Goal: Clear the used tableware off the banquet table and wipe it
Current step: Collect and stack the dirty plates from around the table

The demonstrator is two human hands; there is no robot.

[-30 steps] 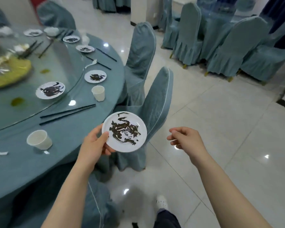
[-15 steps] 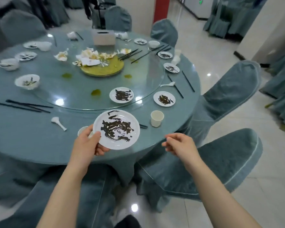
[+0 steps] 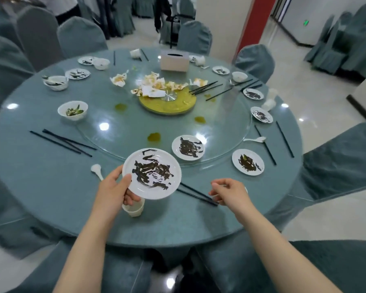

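The round banquet table (image 3: pixel 40 187) is carrying used tableware. The left hand (image 3: pixel 114 188) is gripping a sauce-smeared plate (image 3: pixel 152 173) at the 6 o'clock edge. At 5 o'clock, the right hand (image 3: pixel 230 191) is hovering, fingers loosely curled, grasping nothing.

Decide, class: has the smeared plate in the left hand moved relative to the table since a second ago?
Yes. The smeared plate, then out beside the table over a chair, is now above the tabletop's near edge, over a paper cup, gripped by the left hand.
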